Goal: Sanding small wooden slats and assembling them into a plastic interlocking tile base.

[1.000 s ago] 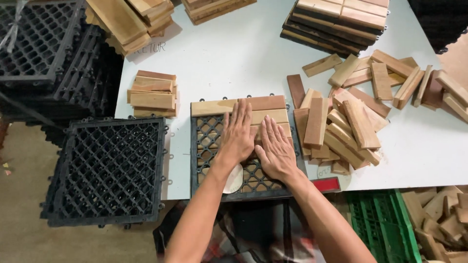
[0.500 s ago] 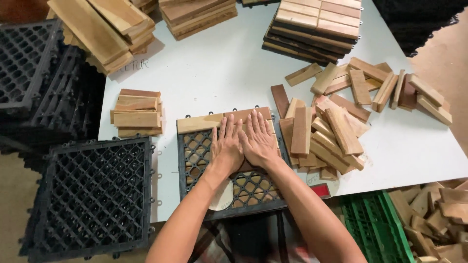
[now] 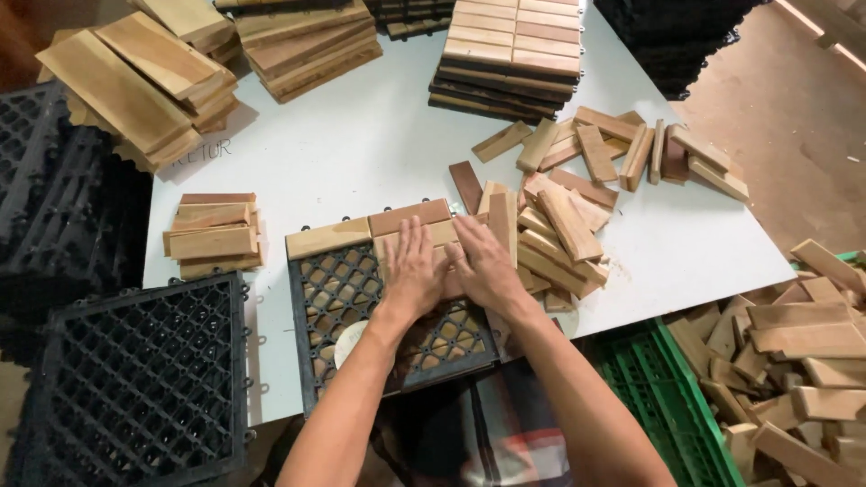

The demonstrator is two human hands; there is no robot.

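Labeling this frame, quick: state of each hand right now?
Left hand: open, flat, pressing wooden slats onto the black grid base.
Right hand: open, flat on the same slats, holding nothing.

A green crate sits below the surface edge; finished tiles are stacked (far side), black grids left.

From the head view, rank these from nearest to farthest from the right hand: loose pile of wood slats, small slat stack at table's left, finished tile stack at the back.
From the right hand:
1. Loose pile of wood slats, just right of it.
2. Finished tile stack, at the table's far edge.
3. Small slat stack, far left, beyond the left hand.
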